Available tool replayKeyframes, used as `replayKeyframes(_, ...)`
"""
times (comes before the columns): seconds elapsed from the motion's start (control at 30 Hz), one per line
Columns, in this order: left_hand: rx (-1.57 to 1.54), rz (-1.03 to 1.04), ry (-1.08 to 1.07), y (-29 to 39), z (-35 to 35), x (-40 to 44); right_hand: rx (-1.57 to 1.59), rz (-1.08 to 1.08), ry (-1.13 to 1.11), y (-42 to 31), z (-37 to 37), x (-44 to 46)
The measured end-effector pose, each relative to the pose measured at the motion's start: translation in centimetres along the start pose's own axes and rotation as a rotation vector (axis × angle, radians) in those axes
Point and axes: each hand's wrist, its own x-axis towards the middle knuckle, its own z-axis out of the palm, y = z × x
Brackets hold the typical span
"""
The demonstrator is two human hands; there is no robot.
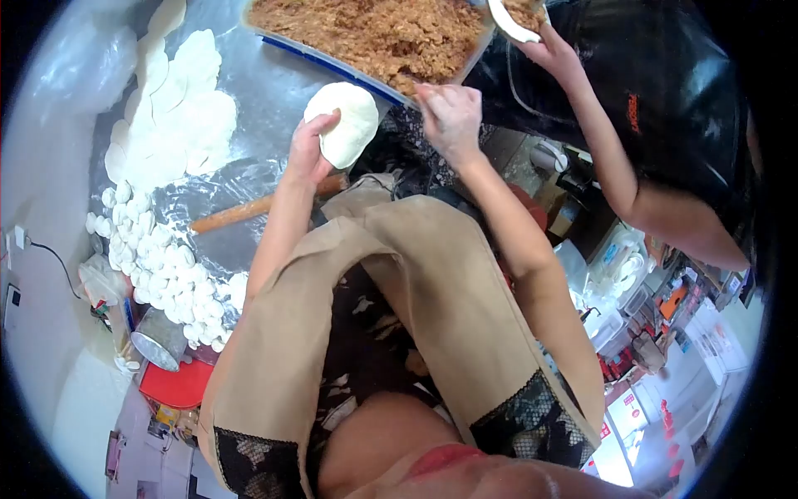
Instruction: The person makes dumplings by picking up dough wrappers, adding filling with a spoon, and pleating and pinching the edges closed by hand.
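Note:
My left hand (309, 152) holds a round, flat dough wrapper (347, 125), its thumb lying over the near side of the dough. At the near edge of a tray (328, 66) heaped with brown minced filling (374, 37), my right hand (453, 121) has its fingers closed together. What those fingers grip, if anything, is hidden at the filling's edge. To the left of my left hand, a wooden rolling pin (241, 212) rests on the floured work surface.
Many flat dough wrappers (179, 116) overlap at the left, with a pile of small dough pieces (158, 258) nearer me. At top right, another person's hand (553, 54) holds a wrapper with filling (524, 21). A metal can (158, 341) stands near a red stool-like surface (176, 382).

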Motion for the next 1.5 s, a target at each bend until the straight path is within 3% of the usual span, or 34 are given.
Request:
replayKeyframes(0.1,-0.026,-0.017,-0.056,-0.2,-1.0,0.7,0.016,0.07,0.006,0.0,-1.5,1.1)
replayKeyframes(0.2,-0.077,-0.021,-0.038,-0.2,-0.2,0.8,-0.004,0.019,0.167,-0.6,0.3,4.0)
replayKeyframes(0.3,-0.055,0.013,-0.005,0.0,0.2,0.8,0.016,0.108,-0.029,-0.5,2.3,3.7)
replayKeyframes(0.33,-0.058,0.018,-0.004,0.0,0.0,0.8,0.019,0.103,-0.03,-0.3,2.4,3.6)
replayKeyframes(0.4,-0.083,0.021,-0.009,-0.1,-0.4,0.8,0.177,0.297,-0.064,-0.2,2.0,3.2)
replayKeyframes(0.53,-0.085,0.03,0.032,-0.3,-0.5,0.5,0.214,0.338,-0.013,-1.4,1.3,3.4)
replayKeyframes(0.63,-0.058,0.069,-0.019,0.1,0.2,0.4,0.464,0.881,-0.044,-2.1,0.3,4.6)
replayKeyframes(0.77,-0.087,0.114,-0.041,0.7,2.2,0.4,0.488,1.005,-0.027,-1.3,-0.8,5.5)
replayKeyframes(0.9,-0.132,0.137,-0.025,0.5,5.5,2.4,0.532,0.813,0.208,-3.2,-4.1,6.5)
replayKeyframes(0.97,-0.107,0.113,-0.011,0.6,8.0,2.8,0.162,0.313,0.286,-4.5,-5.4,6.3)
replayKeyframes(1.03,-0.188,0.105,-0.058,1.0,10.4,2.4,-0.165,0.015,0.216,-5.6,-5.6,4.9)
replayKeyframes(1.1,-0.245,0.131,-0.035,1.0,11.2,2.9,-0.156,-0.055,0.154,-6.4,-4.3,2.9)
replayKeyframes(1.3,-0.287,0.088,-0.033,0.9,10.0,3.1,-0.116,-0.091,0.243,-6.4,-4.7,2.3)
replayKeyframes(1.37,-0.229,0.169,-0.112,1.0,9.8,2.9,-0.065,-0.077,0.239,-6.6,-4.2,2.2)
replayKeyframes(1.43,-0.171,0.179,-0.085,1.6,10.1,2.4,-0.035,-0.064,0.2,-6.5,-4.0,2.2)
replayKeyframes(1.5,-0.124,0.249,0.073,2.2,9.5,1.5,-0.094,0.026,0.375,-5.3,-4.3,2.8)
